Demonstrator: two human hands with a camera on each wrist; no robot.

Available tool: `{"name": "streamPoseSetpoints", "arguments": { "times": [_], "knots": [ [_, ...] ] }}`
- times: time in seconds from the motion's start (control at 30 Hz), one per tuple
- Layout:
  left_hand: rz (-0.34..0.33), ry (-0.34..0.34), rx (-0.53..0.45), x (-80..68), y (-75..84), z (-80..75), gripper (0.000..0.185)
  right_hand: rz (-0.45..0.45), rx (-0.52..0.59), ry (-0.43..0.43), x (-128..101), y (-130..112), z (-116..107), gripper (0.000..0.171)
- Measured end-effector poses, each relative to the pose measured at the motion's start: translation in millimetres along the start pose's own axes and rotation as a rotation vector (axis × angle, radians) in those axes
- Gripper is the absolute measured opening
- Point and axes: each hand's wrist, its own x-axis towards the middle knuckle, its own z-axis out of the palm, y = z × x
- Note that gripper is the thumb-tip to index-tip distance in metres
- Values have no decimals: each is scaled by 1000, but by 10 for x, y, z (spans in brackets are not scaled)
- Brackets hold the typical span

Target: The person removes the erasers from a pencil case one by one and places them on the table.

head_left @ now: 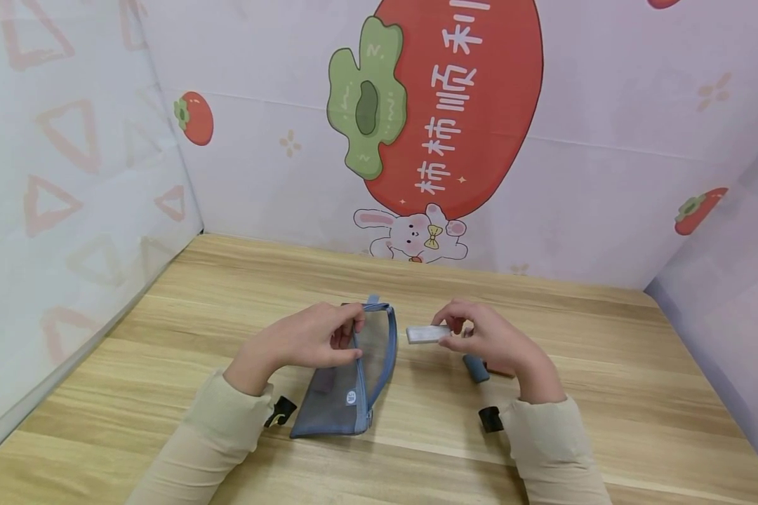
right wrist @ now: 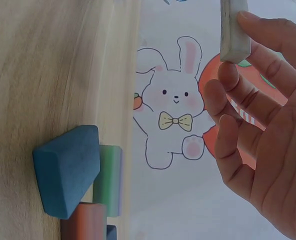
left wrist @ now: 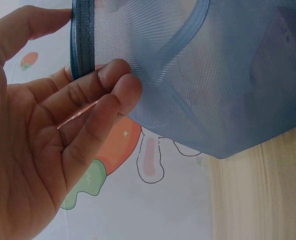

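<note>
A blue-grey mesh zipper pouch [head_left: 328,414] lies on the table with its mouth spread toward the right. My left hand [head_left: 312,337] holds the zippered edge of that mouth; close up in the left wrist view, the fingers bend against the mesh. Through the mesh shows a dull purple block [left wrist: 283,47]. Just right of the opening, my right hand [head_left: 489,340] pinches a white eraser [head_left: 426,334] by one end, above the table. Below this hand lie a slanted blue eraser [right wrist: 68,170], an orange-red one [right wrist: 84,222] and a green one [right wrist: 110,180].
A dark blue piece [right wrist: 111,232] shows partly behind the orange-red eraser. The wood-grain table [head_left: 227,294] meets a printed backdrop [head_left: 259,182] at the back, with cloth walls at both sides. Black straps [head_left: 490,419] hang by both wrists.
</note>
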Motion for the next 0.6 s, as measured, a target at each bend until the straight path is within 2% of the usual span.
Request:
{"name": "streamPoseSetpoints", "arguments": {
  "times": [0.6],
  "knots": [
    [20,6,1,4,-21,9,23,-49,-3,76,-92,118,-144,17]
  ]
}}
